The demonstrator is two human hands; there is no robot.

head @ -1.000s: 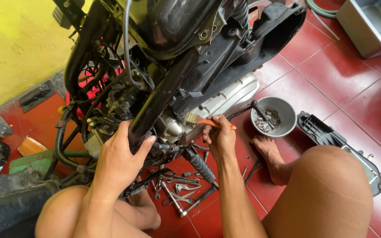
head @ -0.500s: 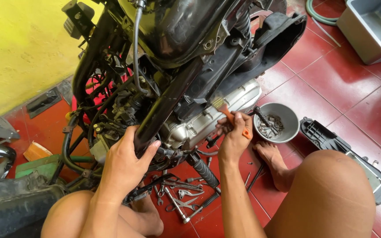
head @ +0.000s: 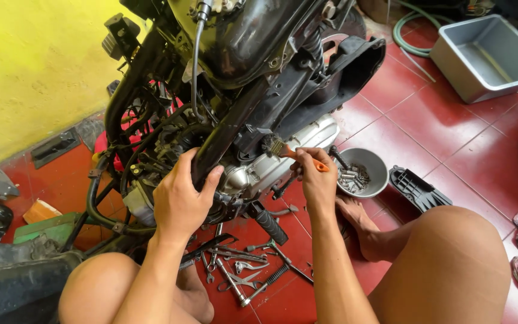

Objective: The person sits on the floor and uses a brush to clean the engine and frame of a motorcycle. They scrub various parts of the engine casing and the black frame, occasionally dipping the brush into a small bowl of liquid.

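Observation:
A stripped motorcycle (head: 241, 78) stands over the red tile floor, its silver engine case (head: 283, 159) facing me. My left hand (head: 181, 198) grips a black frame tube (head: 226, 135) that slants down in front of the engine. My right hand (head: 318, 177) holds a small brush with an orange handle (head: 304, 159); its bristles (head: 273, 146) rest against the top of the engine case. My bare knees frame the bottom of the view.
Several wrenches and tools (head: 241, 267) lie on the floor between my legs. A grey bowl of bolts (head: 361, 173) sits right of the engine, a black plastic cover (head: 418, 189) beside it. A grey tub (head: 490, 57) and green hose (head: 412, 30) are at the back right.
The view has shifted. My right hand with the brush has moved up from the lower engine area to the top of the case. My left hand stays on the frame tube.

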